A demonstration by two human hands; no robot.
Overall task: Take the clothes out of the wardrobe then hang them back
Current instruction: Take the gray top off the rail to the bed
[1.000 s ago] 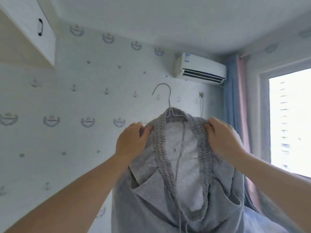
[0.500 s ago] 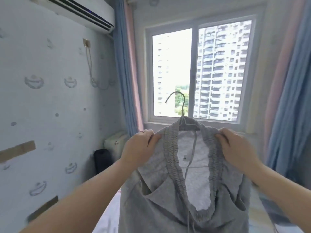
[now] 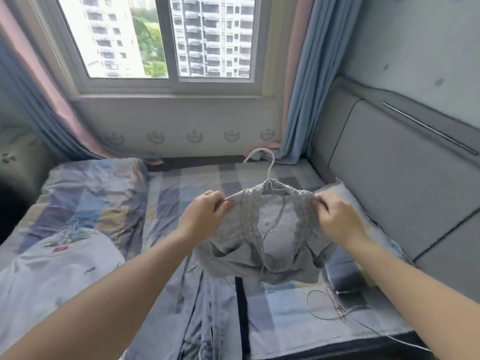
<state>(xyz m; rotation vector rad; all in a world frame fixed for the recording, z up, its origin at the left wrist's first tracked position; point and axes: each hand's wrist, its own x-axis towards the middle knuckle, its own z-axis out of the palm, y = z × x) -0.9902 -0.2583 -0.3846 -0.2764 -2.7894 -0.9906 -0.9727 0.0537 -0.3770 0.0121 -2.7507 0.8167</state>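
A grey garment with an elastic waistband (image 3: 270, 245) hangs on a thin white wire hanger (image 3: 267, 172) above the bed. My left hand (image 3: 205, 216) grips the left side of the waistband, and my right hand (image 3: 337, 219) grips the right side. The hanger's hook sticks up between my hands. A white T-shirt (image 3: 59, 266) on another hanger lies on the bed at the left, and a blue-grey garment (image 3: 213, 307) lies flat below the one I hold. The wardrobe is out of sight.
The bed (image 3: 109, 193) has a checked blue sheet. A padded grey headboard (image 3: 394, 183) runs along the right. A window (image 3: 166, 37) with blue and pink curtains (image 3: 298, 100) is ahead. A thin cable (image 3: 335, 307) lies on the bed at the right.
My view has swung from the wall with the air conditioner, past the window, down to the bed. Both hands kept their hold on the grey garment, now lower over the bed.
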